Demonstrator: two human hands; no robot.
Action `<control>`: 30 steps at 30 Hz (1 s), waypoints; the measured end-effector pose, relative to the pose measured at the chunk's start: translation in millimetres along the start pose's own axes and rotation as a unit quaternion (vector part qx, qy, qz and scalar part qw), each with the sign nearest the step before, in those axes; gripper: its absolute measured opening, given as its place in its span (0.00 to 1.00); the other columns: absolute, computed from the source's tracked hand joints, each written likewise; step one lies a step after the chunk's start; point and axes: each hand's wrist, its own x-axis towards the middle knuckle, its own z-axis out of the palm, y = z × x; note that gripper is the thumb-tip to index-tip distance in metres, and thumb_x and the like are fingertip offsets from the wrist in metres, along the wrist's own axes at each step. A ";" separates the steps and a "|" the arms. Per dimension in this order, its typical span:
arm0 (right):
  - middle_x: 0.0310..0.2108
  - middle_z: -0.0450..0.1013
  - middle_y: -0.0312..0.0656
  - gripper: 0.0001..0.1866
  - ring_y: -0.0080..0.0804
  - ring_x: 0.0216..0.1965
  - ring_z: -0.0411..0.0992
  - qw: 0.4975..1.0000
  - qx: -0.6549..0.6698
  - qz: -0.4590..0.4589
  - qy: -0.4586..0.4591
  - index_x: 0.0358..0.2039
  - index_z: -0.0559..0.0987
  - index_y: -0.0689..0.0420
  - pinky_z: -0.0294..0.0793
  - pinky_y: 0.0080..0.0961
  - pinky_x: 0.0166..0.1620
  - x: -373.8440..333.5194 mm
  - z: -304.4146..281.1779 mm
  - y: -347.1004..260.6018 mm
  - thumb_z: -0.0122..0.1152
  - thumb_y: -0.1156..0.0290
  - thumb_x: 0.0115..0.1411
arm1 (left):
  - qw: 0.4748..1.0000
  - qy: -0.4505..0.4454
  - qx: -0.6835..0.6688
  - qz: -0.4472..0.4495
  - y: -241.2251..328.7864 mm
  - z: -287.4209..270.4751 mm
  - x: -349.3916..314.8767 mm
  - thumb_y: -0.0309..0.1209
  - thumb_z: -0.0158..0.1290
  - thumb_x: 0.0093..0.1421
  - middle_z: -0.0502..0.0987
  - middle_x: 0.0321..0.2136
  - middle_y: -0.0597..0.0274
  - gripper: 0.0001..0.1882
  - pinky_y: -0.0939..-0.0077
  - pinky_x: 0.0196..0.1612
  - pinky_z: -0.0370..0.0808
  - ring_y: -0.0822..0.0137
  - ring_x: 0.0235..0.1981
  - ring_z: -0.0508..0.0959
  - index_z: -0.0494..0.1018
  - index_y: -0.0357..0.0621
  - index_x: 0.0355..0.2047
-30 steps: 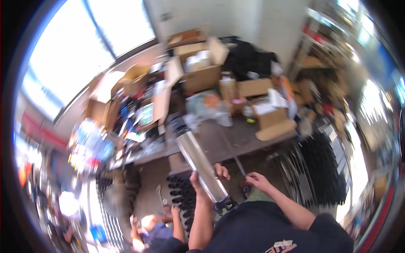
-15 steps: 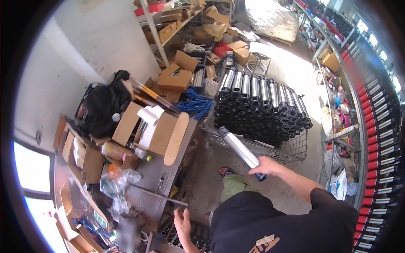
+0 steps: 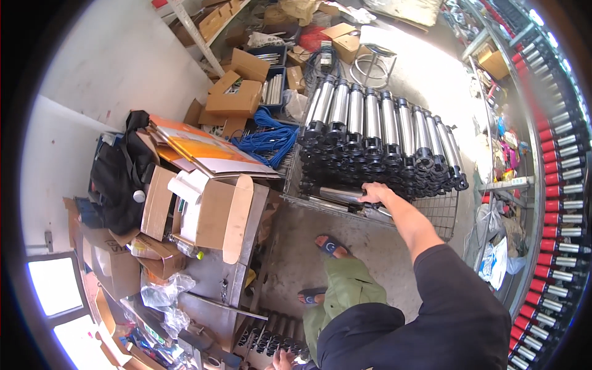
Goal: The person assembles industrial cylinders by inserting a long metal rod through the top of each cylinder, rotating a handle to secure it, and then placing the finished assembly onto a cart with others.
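Observation:
At the near side of a wire basket (image 3: 453, 216), my right hand (image 3: 375, 192) is closed round the end of a silver metal tube (image 3: 342, 195). The tube lies nearly level inside the basket's near edge, beside the pile. Behind it, several silver tubes with black end fittings (image 3: 372, 120) are stacked in rows. My left hand (image 3: 282, 359) is low at the picture's bottom edge, partly cut off, its fingers curled; what they hold, if anything, is hidden. Just beyond that hand stand several dark cylinders with black ring ends (image 3: 277, 333).
To the left is a workbench (image 3: 209, 277) with an open cardboard box (image 3: 213, 213), plastic bags (image 3: 166, 290) and a metal rod (image 3: 225, 305). Blue cable (image 3: 268, 139) lies left of the basket. A metal rack (image 3: 524, 179) with red-and-silver cylinders (image 3: 558, 231) runs along the right.
My right hand has carried the tube forward and lowered it from above the floor into the basket. My left hand has dropped toward the bottom edge and its fingers have curled. The view has shifted.

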 end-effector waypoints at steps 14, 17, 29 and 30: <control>0.34 0.79 0.48 0.15 0.48 0.37 0.77 0.923 0.092 -0.076 0.366 0.37 0.78 0.58 0.76 0.41 0.42 -88.7 171.1 -168.0 0.66 0.59 0.56 | 0.987 0.045 -0.142 -0.054 -295.3 -30.0 8.1 0.39 0.52 0.63 0.75 0.15 0.59 0.15 0.69 0.17 0.72 0.65 0.14 0.75 0.75 0.37 0.33; 0.30 0.77 0.41 0.14 0.33 0.33 0.75 0.940 0.076 -0.186 0.276 0.38 0.77 0.59 0.75 0.32 0.41 -121.0 225.0 -217.8 0.64 0.62 0.61 | 0.987 0.109 -0.083 -0.088 -292.2 -58.6 38.1 0.45 0.52 0.61 0.81 0.25 0.51 0.23 0.62 0.32 0.78 0.58 0.26 0.81 0.76 0.38 0.46; 0.33 0.74 0.30 0.11 0.20 0.31 0.69 0.987 0.008 -0.146 -0.061 0.40 0.73 0.49 0.66 0.18 0.31 -199.8 347.6 -519.1 0.58 0.57 0.67 | 0.911 0.152 -0.117 -0.365 -485.2 -55.4 245.1 0.41 0.62 0.53 0.70 0.57 0.46 0.31 0.56 0.57 0.73 0.49 0.57 0.71 0.69 0.38 0.53; 0.28 0.72 0.30 0.06 0.21 0.26 0.67 0.989 0.062 -0.137 -0.004 0.37 0.73 0.48 0.65 0.20 0.30 -222.2 379.2 -533.5 0.56 0.61 0.67 | 0.903 0.153 -0.130 -0.380 -495.7 -50.4 258.2 0.40 0.63 0.52 0.71 0.56 0.47 0.31 0.58 0.55 0.74 0.49 0.55 0.73 0.69 0.38 0.52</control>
